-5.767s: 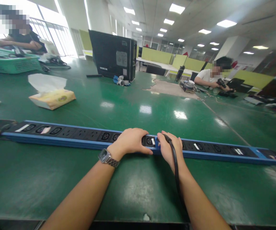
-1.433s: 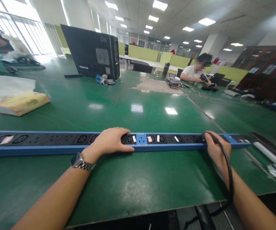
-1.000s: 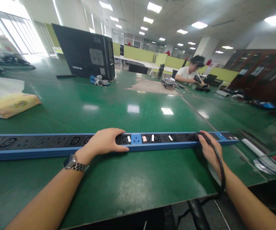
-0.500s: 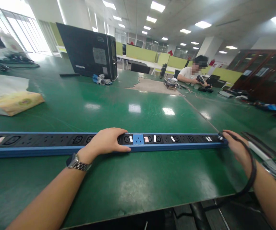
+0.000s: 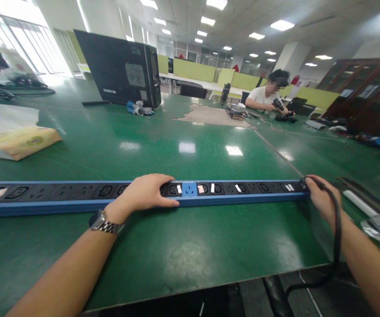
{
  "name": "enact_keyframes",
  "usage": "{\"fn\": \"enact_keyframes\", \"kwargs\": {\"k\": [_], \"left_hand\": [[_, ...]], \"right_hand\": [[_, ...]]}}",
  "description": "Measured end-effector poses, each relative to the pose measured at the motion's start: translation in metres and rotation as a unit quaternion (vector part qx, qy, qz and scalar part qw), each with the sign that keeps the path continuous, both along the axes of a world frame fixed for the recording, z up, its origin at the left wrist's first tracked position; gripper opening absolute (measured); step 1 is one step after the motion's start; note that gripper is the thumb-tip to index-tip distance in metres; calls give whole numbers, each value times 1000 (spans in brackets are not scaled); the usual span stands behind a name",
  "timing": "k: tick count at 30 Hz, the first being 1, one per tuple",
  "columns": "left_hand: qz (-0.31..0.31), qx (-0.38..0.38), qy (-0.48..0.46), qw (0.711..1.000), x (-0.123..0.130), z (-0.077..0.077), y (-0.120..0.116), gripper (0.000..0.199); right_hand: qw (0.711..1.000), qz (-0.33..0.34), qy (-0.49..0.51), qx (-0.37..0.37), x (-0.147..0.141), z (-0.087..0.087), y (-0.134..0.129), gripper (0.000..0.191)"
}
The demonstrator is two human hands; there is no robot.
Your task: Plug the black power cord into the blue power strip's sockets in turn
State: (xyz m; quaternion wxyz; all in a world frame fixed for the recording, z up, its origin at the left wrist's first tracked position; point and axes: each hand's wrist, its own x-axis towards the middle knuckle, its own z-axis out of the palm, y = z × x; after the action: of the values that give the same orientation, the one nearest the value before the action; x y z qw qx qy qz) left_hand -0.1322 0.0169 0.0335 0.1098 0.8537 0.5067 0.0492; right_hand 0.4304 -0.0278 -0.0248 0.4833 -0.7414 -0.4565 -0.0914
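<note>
"Your room?"
"Between the strip (image 5: 236, 200), by the desk (image 5: 210, 237)'s near edge, and the computer (image 5: 117, 66)."
"Your hands?"
"Your left hand (image 5: 145, 192) clasps the strip; your right hand (image 5: 324, 200) holds a plug (image 5: 303, 184) at the strip's right end."

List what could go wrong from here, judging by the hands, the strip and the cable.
The black cable loops beside the right forearm and drops past the edge of the table, so it could snag and tug the plug.
The right hand partly hides the plug at the power strip, so misalignment might go unnoticed.
The left hand grips far from the plug, so a sideways push could swivel the strip.
</note>
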Motion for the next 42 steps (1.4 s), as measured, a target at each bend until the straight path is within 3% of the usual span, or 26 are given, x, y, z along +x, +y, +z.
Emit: {"fn": "enact_keyframes", "kwargs": {"k": [10, 14, 19, 27, 35, 42], "left_hand": [[3, -6, -3, 1000, 0, 1, 0, 83], [0, 0, 1, 1000, 0, -1, 0, 84], [-2, 7, 8, 1000, 0, 0, 0, 85], [-2, 1, 12, 1000, 1, 3, -1, 85], [-3, 6, 7, 1000, 1, 3, -1, 85], [-4, 7, 4, 1000, 0, 0, -1, 85]], "right_hand": [[997, -18, -68, 26, -27, -4, -17, 35], [997, -37, -56, 29, -21, -9, -16, 40], [997, -48, -64, -2, -9, -2, -14, 36], [988, -97, -116, -29, -21, 0, -12, 38], [995, -24, -93, -20, -1, -4, -16, 40], [993, -69, -95, 11, -14, -16, -19, 49]]}}
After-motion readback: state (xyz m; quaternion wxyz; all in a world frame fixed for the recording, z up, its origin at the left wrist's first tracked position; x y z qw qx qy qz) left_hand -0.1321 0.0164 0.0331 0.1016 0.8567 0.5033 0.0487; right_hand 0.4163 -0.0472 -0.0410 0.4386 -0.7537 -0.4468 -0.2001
